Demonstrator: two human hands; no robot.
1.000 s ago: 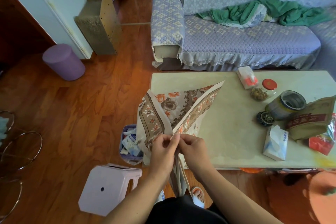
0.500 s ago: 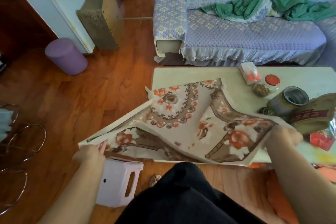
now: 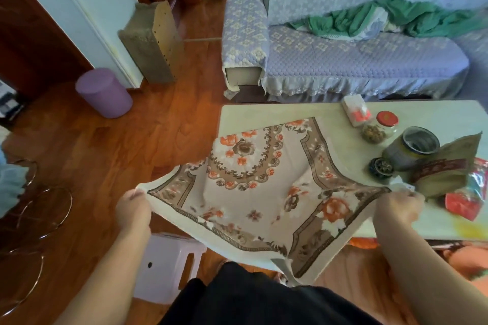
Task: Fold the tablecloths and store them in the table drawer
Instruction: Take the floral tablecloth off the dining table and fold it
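Note:
A beige tablecloth (image 3: 253,192) with orange flowers and brown borders is stretched wide between my hands. Its far part lies on the left end of the pale table (image 3: 330,116); its near edge hangs off toward me. My left hand (image 3: 133,210) grips the cloth's left corner out over the floor. My right hand (image 3: 396,207) grips the right corner above the table's front edge. No drawer shows in this view.
On the table's right stand a red-lidded jar (image 3: 380,128), a grey tin (image 3: 412,148), a brown pouch (image 3: 446,171), a red packet (image 3: 467,200) and a tissue pack (image 3: 356,111). A white stool (image 3: 169,264) stands below my left arm. A sofa (image 3: 356,60) lies beyond.
My hands went from together at the bunched cloth to far apart, spreading it open. Since half a second ago the cloth has been pulled tauter and flatter.

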